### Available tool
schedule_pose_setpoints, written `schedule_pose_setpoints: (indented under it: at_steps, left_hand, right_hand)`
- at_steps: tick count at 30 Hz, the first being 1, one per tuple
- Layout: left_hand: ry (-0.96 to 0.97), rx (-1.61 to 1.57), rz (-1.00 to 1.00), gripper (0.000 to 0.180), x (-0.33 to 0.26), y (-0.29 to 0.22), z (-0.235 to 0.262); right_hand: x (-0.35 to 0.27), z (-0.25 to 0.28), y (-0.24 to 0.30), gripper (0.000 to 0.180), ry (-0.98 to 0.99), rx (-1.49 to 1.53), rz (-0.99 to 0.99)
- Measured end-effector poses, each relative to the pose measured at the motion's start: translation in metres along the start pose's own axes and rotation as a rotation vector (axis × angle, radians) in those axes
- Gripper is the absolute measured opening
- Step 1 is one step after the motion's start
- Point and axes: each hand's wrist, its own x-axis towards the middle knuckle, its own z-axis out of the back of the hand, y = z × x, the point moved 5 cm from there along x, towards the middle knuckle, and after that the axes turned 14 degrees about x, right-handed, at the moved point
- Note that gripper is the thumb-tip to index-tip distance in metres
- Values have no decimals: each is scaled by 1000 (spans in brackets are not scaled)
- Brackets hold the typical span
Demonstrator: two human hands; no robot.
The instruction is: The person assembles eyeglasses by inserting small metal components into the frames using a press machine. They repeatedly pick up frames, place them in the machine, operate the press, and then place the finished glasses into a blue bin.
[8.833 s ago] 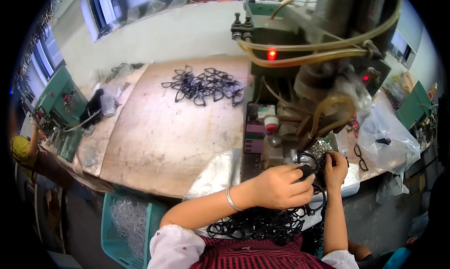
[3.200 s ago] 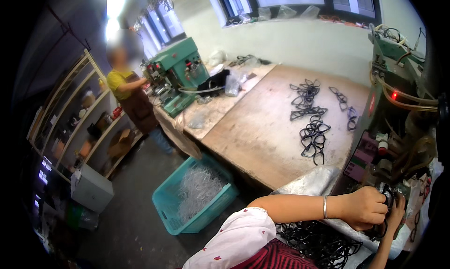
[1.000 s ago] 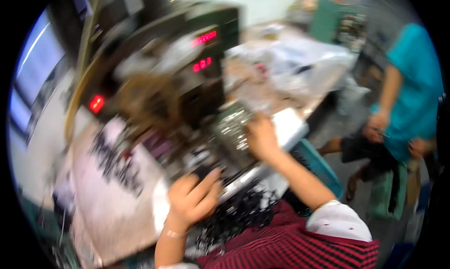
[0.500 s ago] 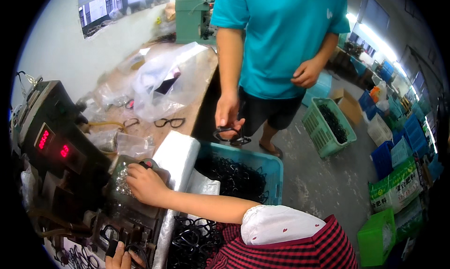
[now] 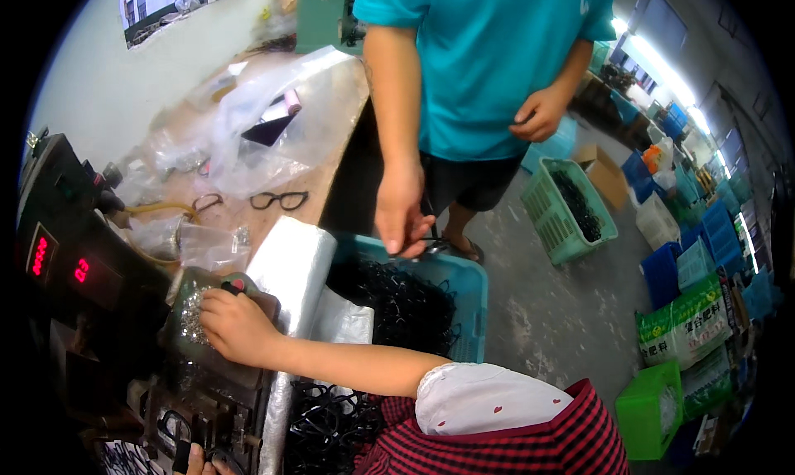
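Note:
My right hand point(image 5: 238, 329) reaches across to a shallow tray point(image 5: 192, 316) of tiny silvery metal parts, its fingers bent down among them. Whatever is between those fingertips is too small to make out. At the lower edge my left hand point(image 5: 201, 464), only partly in view, grips a black eyeglass frame point(image 5: 175, 426) against the metal fixture of a dark machine point(image 5: 74, 226) with red lit digits. Beyond the basket, a person in a teal shirt point(image 5: 489, 77) holds a dark eyeglass frame point(image 5: 432, 245) in one hand.
Black frames fill a blue basket point(image 5: 474, 301), and more frames point(image 5: 327, 429) lie piled beside my lap. A foil-wrapped block point(image 5: 294, 255) borders the machine. On the wooden table rest a clear plastic bag point(image 5: 248, 156) and black glasses point(image 5: 280, 200). Crates point(image 5: 571, 210) stand on the floor.
My view has shifted slightly, so the machine sits further left. The other person's hand has turned over, with the frame now mostly hidden. Both my hands stay in their places.

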Motion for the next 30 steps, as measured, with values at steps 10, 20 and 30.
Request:
schedule_pose_setpoints:
  at_steps: [10,20,30]
  left_hand:
    - [-22,43,8,16,2,-8,-2]
    - [-56,23,31,13,2,-10,-3]
    - [-30,-15,26,15,-3,0,0]
  right_hand:
    - [0,5,2,10,-114,44,66]
    - [0,7,0,9,-93,35,24]
    - [-1,7,2,10,-83,-7,37]
